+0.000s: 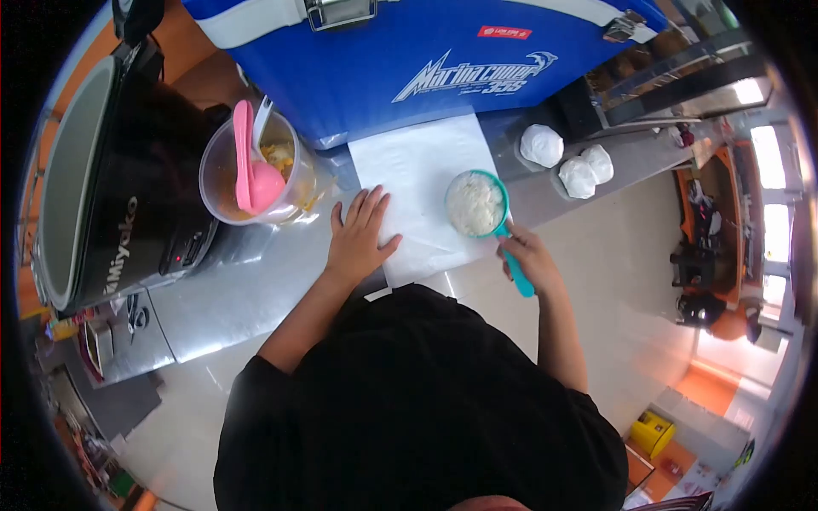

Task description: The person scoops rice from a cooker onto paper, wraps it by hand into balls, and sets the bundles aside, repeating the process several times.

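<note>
My right hand [529,260] is closed around the handle of a teal scoop [521,274]. White food that looks like cooked rice [475,204] fills its round bowl, which is over the right part of a white paper sheet [417,162]. With fingers spread, my left hand [361,234] lies flat on the sheet's left edge. To the left of that hand stands a clear plastic tub [213,183] with yellowish food at the bottom. A pink spoon [247,162] and a pale handle lean inside the tub.
A big blue cooler box [358,77] stands right behind the paper. At far left is a black Miyako cooker [145,196] with its lid up. Several white wrapped bundles [541,146] sit to the right on the steel counter [230,298]. Scissors [136,313] lie at the left.
</note>
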Demonstrator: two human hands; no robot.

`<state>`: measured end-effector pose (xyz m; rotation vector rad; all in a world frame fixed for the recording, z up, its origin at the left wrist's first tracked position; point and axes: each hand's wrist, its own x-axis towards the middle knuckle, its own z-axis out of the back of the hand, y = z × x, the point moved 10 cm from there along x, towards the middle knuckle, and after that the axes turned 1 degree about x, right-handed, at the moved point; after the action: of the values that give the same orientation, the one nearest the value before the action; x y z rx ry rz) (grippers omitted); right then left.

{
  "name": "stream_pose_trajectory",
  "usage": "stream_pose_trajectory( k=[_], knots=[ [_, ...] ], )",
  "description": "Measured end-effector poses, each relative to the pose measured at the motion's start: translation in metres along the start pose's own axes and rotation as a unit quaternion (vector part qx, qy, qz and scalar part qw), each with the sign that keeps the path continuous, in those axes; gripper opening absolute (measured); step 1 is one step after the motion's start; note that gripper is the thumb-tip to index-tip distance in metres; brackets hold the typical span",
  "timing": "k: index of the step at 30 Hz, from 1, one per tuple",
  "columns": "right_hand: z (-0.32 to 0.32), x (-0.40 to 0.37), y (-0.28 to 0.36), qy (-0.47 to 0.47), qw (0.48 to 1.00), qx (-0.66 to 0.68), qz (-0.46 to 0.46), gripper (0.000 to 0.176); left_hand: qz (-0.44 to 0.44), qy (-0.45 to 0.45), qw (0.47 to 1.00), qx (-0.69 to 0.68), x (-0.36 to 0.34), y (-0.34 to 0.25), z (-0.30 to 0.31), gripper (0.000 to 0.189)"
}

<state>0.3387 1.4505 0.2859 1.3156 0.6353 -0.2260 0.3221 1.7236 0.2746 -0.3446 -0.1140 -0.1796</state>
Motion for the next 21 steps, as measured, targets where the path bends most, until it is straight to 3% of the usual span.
stream_pose_trajectory(
  k=[1, 5, 6, 7, 12, 15, 17, 18, 20, 21],
  knots=[
    [0.009, 0.006, 0.009, -0.019, 0.999, -0.042, 0.028, 0.035, -0.001, 0.004, 1.0, -0.003, 0.0, -0.001, 0.001, 0.072],
    [0.008, 0.029, 0.033, -0.072, 0.976, -0.195, 0.063, 0.051, 0.0, -0.008, 1.0, 0.003, 0.0, -0.001, 0.001, 0.071],
    [-0.004, 0.028, 0.057, -0.1, 0.926, -0.301, 0.206, 0.054, 0.01, -0.009, 1.0, 0.006, 0.0, 0.001, 0.002, 0.071],
    [-0.022, 0.018, 0.076, -0.125, 0.844, -0.394, 0.343, 0.058, 0.013, -0.002, 1.0, 0.015, 0.0, 0.001, 0.001, 0.07],
    [-0.05, 0.034, 0.058, -0.059, 0.84, -0.472, 0.262, 0.071, 0.025, 0.004, 0.999, 0.019, -0.002, 0.003, 0.001, 0.068],
    [-0.043, 0.021, 0.071, -0.077, 0.824, -0.466, 0.314, 0.064, 0.013, -0.052, 0.999, 0.008, -0.008, 0.0, 0.013, 0.057],
    [-0.053, 0.007, 0.073, -0.049, 0.786, -0.47, 0.399, 0.06, -0.086, -0.067, 0.994, -0.019, -0.017, -0.015, 0.015, 0.042],
    [-0.057, 0.006, 0.07, -0.045, 0.785, -0.47, 0.4, 0.06, -0.082, -0.068, 0.994, -0.019, -0.02, -0.015, 0.013, 0.042],
    [-0.086, -0.009, 0.065, -0.029, 0.664, -0.568, 0.484, 0.056, -0.169, -0.063, 0.978, -0.105, -0.03, -0.034, 0.01, 0.03],
    [-0.088, -0.009, 0.065, -0.044, 0.661, -0.561, 0.496, 0.061, -0.186, -0.077, 0.972, -0.126, -0.031, -0.041, 0.016, 0.027]
  ],
)
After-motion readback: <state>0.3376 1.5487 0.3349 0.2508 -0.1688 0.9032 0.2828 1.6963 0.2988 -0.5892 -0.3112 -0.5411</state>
